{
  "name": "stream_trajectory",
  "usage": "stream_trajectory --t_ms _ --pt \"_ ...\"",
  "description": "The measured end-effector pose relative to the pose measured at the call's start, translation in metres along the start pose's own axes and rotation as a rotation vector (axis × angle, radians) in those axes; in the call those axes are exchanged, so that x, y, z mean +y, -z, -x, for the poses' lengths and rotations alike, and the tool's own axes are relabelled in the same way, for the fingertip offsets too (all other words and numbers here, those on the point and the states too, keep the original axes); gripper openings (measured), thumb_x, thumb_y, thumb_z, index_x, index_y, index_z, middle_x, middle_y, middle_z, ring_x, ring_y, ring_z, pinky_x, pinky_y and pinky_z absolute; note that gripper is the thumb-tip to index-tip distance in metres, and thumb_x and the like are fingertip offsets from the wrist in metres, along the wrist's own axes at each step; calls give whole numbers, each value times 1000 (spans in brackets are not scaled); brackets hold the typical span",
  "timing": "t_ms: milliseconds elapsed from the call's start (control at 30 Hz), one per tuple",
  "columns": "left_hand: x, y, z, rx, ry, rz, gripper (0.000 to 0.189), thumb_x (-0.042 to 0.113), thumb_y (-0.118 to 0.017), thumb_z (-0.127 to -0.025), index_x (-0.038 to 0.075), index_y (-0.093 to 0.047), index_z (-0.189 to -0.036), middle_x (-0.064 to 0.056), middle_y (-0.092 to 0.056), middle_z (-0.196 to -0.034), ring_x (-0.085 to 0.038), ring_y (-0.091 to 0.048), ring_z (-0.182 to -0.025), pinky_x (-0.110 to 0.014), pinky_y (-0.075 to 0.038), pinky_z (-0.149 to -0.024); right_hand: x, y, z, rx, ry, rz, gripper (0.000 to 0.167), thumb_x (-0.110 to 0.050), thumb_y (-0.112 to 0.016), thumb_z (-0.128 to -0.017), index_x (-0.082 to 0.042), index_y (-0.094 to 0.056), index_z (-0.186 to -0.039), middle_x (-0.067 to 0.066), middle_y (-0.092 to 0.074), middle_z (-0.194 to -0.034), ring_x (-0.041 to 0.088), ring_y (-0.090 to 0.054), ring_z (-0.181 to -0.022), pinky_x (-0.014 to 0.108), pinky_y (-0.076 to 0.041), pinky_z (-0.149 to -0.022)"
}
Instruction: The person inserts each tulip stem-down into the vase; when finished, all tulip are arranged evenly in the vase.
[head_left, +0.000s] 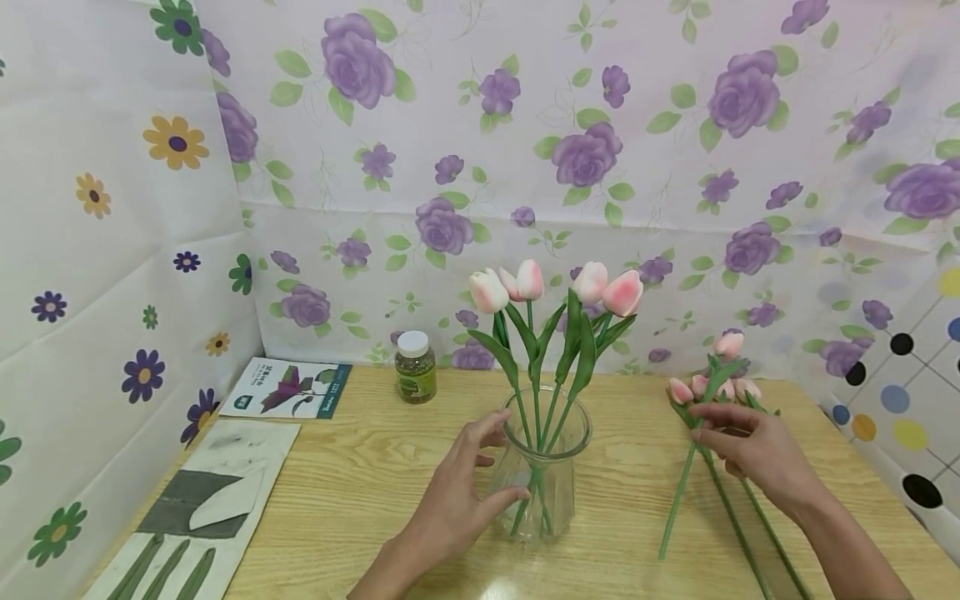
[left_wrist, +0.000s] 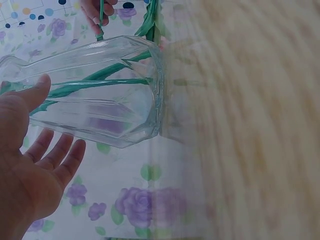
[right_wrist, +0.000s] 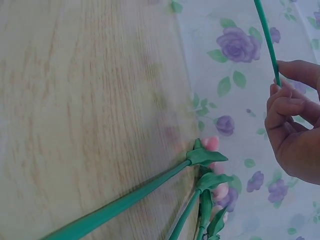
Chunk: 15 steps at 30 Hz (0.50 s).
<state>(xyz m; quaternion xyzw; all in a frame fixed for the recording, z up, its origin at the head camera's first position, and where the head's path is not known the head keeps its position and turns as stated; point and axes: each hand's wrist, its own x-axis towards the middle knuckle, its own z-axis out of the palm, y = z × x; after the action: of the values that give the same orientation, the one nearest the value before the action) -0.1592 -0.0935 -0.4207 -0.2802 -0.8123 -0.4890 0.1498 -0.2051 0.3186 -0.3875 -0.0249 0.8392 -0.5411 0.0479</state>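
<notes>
A clear glass vase point(head_left: 564, 510) stands upright on the table, holding several pink-and-white tulips point(head_left: 624, 293) with green stems. My left hand point(head_left: 453, 498) is spread at the vase's left side, thumb over its front and index fingertip by the rim. In the left wrist view the other fingers lie relaxed along the glass point(left_wrist: 112, 117). Between thumb and fingers, my right hand point(head_left: 761, 457) pinches one tulip point(head_left: 729, 346) by its stem, right of the vase. Its stem point(right_wrist: 268, 40) shows thin and green in the right wrist view. Below that hand, more tulips point(head_left: 680, 392) lie on the table.
Behind the vase to the left stands a jar point(head_left: 416, 375) with a white lid. A printed card point(head_left: 288, 388) and a flat pouch point(head_left: 198, 500) lie along the left side of the wooden table point(head_left: 337, 492). Flower-patterned cloth point(head_left: 480, 167) hangs behind the table.
</notes>
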Motion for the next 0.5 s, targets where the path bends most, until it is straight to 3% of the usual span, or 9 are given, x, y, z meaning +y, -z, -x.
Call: stream_trajectory --t_ms 200,500 --pt "1 0 0 -3 18 0 95 12 -89 -84 24 -34 -161 -4 -57 -138 -26 -63 -126 -42 -60 -97 -3 1 0 26 2 -26 31 -26 -71 -104 -19 -70 -134 -6 -60 -103 13 -37 -58 40 -39 -56" --pt "0 -1 0 14 -33 -15 94 11 -90 -82 20 -35 -158 -10 -58 -142 -27 -63 -123 -40 -62 -92 -9 0 2 59 29 -20 35 -29 -72 -103 -21 -70 -137 -9 -55 -95 14 -39 -59 35 -40 -54"
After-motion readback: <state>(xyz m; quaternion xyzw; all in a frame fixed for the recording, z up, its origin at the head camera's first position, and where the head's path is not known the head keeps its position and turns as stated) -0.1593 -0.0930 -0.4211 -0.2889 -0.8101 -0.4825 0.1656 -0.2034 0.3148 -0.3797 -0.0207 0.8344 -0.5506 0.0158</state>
